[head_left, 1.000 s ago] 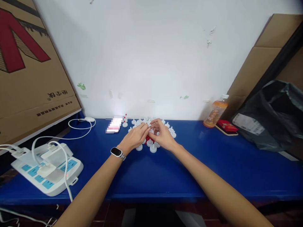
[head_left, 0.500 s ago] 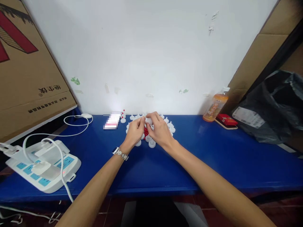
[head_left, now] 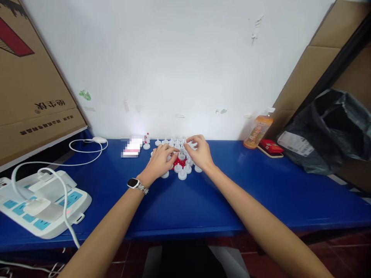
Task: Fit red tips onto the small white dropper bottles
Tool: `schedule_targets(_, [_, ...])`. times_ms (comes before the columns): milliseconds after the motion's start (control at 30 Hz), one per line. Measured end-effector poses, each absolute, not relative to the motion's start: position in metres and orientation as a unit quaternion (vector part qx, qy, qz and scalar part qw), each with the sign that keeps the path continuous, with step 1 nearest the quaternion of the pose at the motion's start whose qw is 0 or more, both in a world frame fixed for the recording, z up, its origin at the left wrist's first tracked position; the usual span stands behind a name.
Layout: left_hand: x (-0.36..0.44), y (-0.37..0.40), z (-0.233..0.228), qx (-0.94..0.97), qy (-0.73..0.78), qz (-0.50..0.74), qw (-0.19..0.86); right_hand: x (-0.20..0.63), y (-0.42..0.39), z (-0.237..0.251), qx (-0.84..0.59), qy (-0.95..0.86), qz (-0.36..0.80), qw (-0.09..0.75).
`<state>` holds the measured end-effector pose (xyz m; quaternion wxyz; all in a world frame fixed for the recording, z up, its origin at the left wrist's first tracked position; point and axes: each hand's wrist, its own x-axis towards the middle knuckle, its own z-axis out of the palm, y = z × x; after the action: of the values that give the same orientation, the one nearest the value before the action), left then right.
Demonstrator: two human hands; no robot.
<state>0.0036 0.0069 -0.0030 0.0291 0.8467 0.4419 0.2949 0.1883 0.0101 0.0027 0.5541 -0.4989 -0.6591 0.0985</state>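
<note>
Seeing a whole cluster of white spouted caps [head_left: 182, 175] near the back of the blue table [head_left: 179, 208], some sitting around a small heap of red bits [head_left: 180, 163]. Left hand [head_left: 160, 158] palm down over the cluster's left side, fingers loosely spread, looks relaxed and not clamped on anything. Right hand [head_left: 200, 152] on the other side, fingers bent, thumb and forefinger close together by the caps; honestly can't tell if pinching one. Off to the left, a few red-tipped caps [head_left: 146, 146], then a pixelated bright slab [head_left: 132, 148]. Further out: power strip [head_left: 46, 216] far left, orange drink bottle [head_left: 257, 130] on the right, red box [head_left: 270, 146] next to it, then a dark plastic bag [head_left: 315, 119].
</note>
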Motion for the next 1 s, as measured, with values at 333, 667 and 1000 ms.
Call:
schedule_targets(333, [-0.051, 0.016, 0.001, 0.807, 0.459, 0.335, 0.161, 0.154, 0.107, 0.02, -0.519, -0.725, 0.154, 0.425])
schedule_targets(667, [-0.058, 0.02, -0.007, 0.791, 0.522, 0.287, 0.138, 0.118, 0.177, 0.015, -0.616, -0.762, 0.057, 0.191])
schedule_targets(1000, [-0.076, 0.014, 0.001, 0.728, 0.635, 0.246, 0.082, 0.092, 0.151, 0.032, -0.543, -0.818, 0.025, 0.189])
